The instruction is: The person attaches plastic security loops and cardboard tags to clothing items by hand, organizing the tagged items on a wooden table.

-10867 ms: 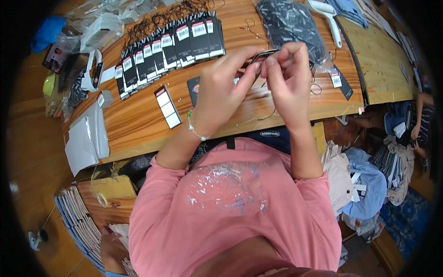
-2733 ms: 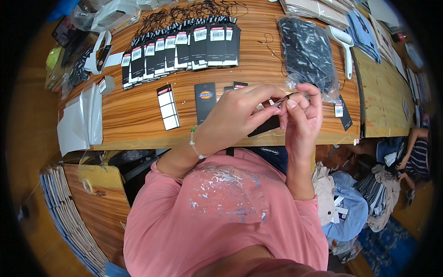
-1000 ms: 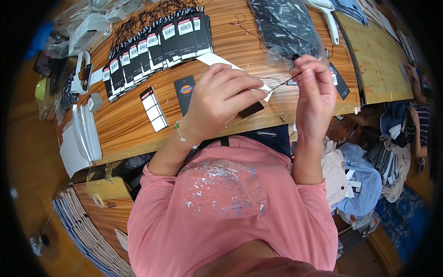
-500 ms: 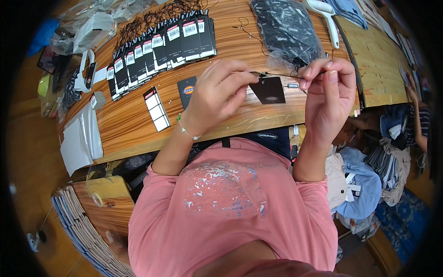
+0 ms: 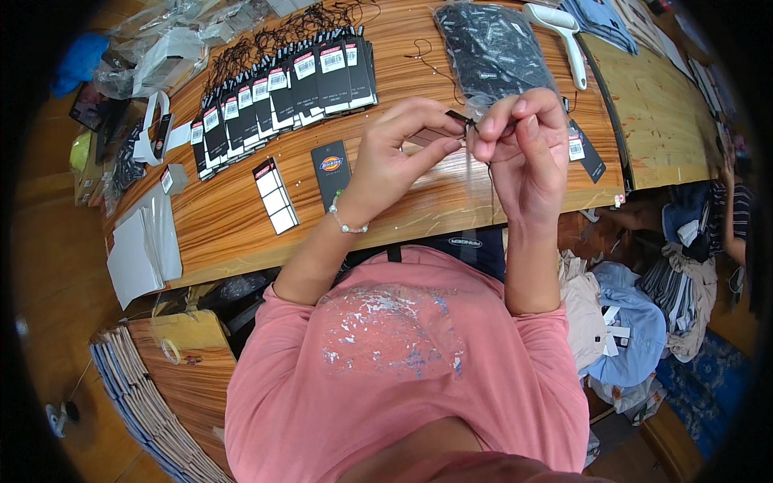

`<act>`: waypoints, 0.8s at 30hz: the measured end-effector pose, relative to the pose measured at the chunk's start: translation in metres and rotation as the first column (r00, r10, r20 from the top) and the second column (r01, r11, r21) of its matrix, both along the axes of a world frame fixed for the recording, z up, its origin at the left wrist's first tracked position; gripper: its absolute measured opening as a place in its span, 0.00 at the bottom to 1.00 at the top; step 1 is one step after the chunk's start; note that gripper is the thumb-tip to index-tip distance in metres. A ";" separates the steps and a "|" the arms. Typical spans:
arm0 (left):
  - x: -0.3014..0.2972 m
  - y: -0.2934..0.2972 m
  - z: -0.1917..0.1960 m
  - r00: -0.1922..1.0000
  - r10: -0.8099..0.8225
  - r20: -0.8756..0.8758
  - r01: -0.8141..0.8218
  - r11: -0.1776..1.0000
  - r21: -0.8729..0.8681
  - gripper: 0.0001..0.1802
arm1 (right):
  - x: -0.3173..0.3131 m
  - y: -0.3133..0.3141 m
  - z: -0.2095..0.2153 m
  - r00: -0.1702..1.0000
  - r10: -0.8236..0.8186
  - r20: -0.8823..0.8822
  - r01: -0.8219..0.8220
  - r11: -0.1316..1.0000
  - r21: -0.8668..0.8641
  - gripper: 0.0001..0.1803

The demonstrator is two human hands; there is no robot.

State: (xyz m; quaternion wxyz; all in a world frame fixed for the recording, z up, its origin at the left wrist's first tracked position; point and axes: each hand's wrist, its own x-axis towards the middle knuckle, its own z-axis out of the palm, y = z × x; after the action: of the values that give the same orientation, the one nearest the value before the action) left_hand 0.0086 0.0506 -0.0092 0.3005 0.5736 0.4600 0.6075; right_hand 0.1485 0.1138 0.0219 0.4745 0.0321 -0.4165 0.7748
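My left hand (image 5: 403,149) and my right hand (image 5: 519,133) meet above the wooden table (image 5: 241,233). Together they pinch a dark paper tag (image 5: 441,135) and a thin black string (image 5: 489,181) that hangs down from my right fingers. The tag is mostly hidden by my fingers. Straight ahead lies a clear bag of black strings (image 5: 491,44). A row of strung black tags (image 5: 282,84) is fanned out at the far left. One loose black tag (image 5: 330,169) and a white sticker strip (image 5: 275,196) lie on the table near my left wrist.
A white handheld tool (image 5: 564,36) lies at the far right of the table. White sheets (image 5: 145,245) rest at the left end. Piled clothes (image 5: 636,314) sit on the floor to my right, where another person (image 5: 737,217) is. Stacked paper (image 5: 137,402) stands at lower left.
My hands have drawn closer together, and the tag that showed flat between them half a second ago is now tucked behind my fingers. The string now hangs from my right hand.
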 end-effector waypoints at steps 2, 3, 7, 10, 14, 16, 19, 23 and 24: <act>0.005 0.000 -0.001 0.996 -0.043 0.077 0.043 0.999 -0.006 0.12 | -0.002 0.000 -0.002 0.996 -0.082 0.030 0.081 0.996 0.029 0.05; 0.008 -0.001 -0.003 0.987 -0.092 0.132 0.090 0.996 0.023 0.14 | -0.003 -0.002 -0.002 0.990 -0.130 0.060 0.127 0.991 0.049 0.05; 0.013 -0.006 0.002 0.924 -0.226 0.309 0.261 0.962 -0.075 0.18 | -0.004 -0.002 -0.003 0.965 -0.231 0.124 0.226 0.973 0.051 0.05; 0.006 -0.005 0.002 0.920 -0.245 0.306 0.326 0.912 -0.250 0.16 | 0.003 0.003 -0.001 0.969 -0.216 0.116 0.219 0.976 -0.006 0.06; 0.013 -0.003 -0.002 0.864 -0.199 0.462 0.271 0.958 -0.095 0.10 | 0.008 0.007 0.003 0.960 -0.246 0.136 0.244 0.969 0.032 0.06; 0.011 -0.004 -0.008 0.887 -0.177 0.427 0.228 0.971 -0.069 0.09 | 0.010 0.009 0.005 0.956 -0.267 0.122 0.267 0.964 0.019 0.06; 0.002 -0.005 -0.003 0.945 -0.254 0.204 0.296 0.932 -0.208 0.11 | 0.015 0.014 0.006 0.950 -0.302 0.082 0.303 0.953 0.010 0.06; 0.009 -0.008 -0.003 0.943 -0.214 0.256 0.256 0.956 -0.143 0.12 | 0.019 0.018 0.004 0.932 -0.352 0.093 0.353 0.935 -0.002 0.06; 0.008 -0.006 -0.003 0.962 -0.187 0.199 0.220 0.962 -0.161 0.12 | 0.020 0.016 0.007 0.924 -0.369 0.101 0.372 0.928 -0.013 0.06</act>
State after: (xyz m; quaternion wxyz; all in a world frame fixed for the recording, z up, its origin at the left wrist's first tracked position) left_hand 0.0165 0.0441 -0.0125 0.4534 0.5304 0.4224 0.5785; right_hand 0.1684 0.1302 0.0285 0.5920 -0.0922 -0.4252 0.6784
